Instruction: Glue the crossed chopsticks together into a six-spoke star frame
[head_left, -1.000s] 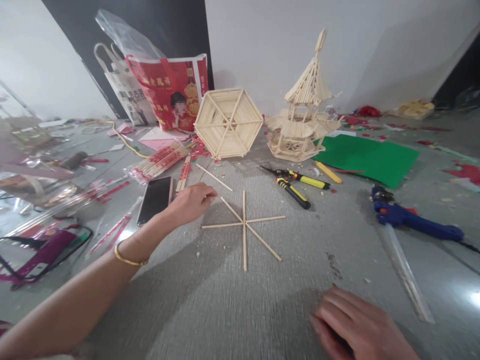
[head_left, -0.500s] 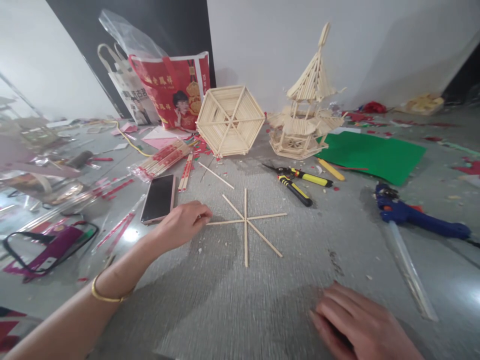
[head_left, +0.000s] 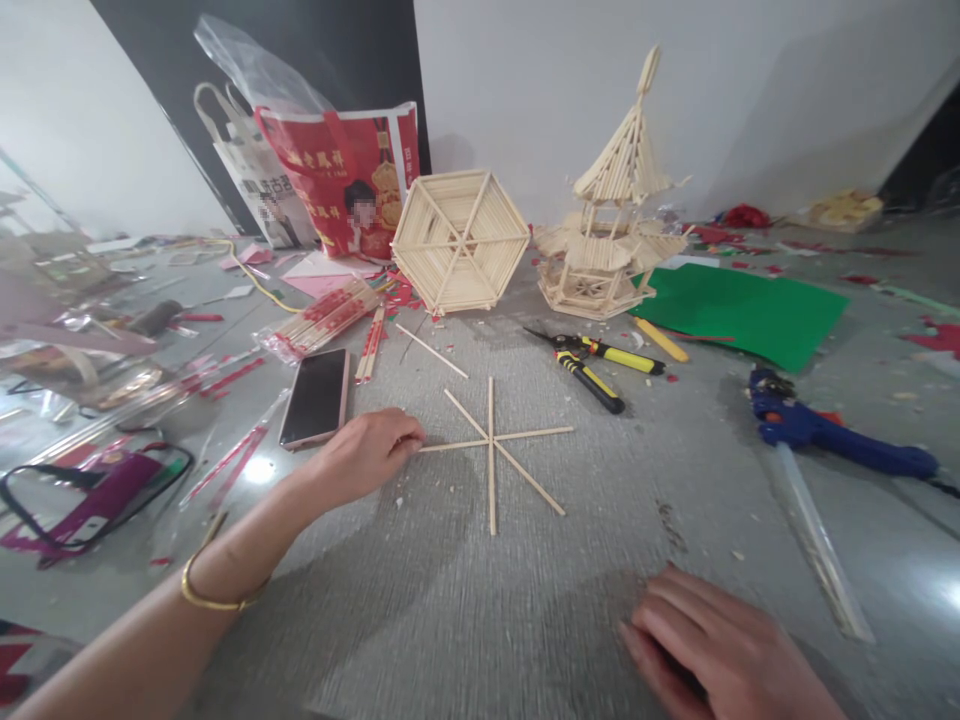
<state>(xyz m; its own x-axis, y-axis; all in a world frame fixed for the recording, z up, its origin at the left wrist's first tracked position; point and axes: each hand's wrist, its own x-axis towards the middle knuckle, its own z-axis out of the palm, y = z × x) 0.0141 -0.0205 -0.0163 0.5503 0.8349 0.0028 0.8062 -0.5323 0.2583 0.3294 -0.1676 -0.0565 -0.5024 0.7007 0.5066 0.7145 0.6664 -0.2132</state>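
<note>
A six-armed star of thin wooden sticks [head_left: 492,475] lies flat on the grey surface in front of me, its arms meeting in the middle. My left hand [head_left: 375,450] rests beside the phone, its fingers pinched at the outer end of the star's left arm; the very tip of that stick is hidden under them. At the lower right my right hand [head_left: 712,640] lies on the surface, fingers curled in, with nothing visible in it. One loose wooden stick [head_left: 433,351] lies behind the star.
Behind stand a hexagonal stick frame [head_left: 495,240] and a stick pagoda [head_left: 611,255]. Yellow-black pliers [head_left: 589,375], a blue glue gun [head_left: 840,435] with a clear glue stick, and green sheet [head_left: 757,305] lie right. A phone [head_left: 315,400], wrapped chopsticks [head_left: 326,318] and red bag [head_left: 360,190] are left.
Almost nothing differs. My left hand has shifted very slightly at the end of the star's left arm; the star and my right hand stay put.
</note>
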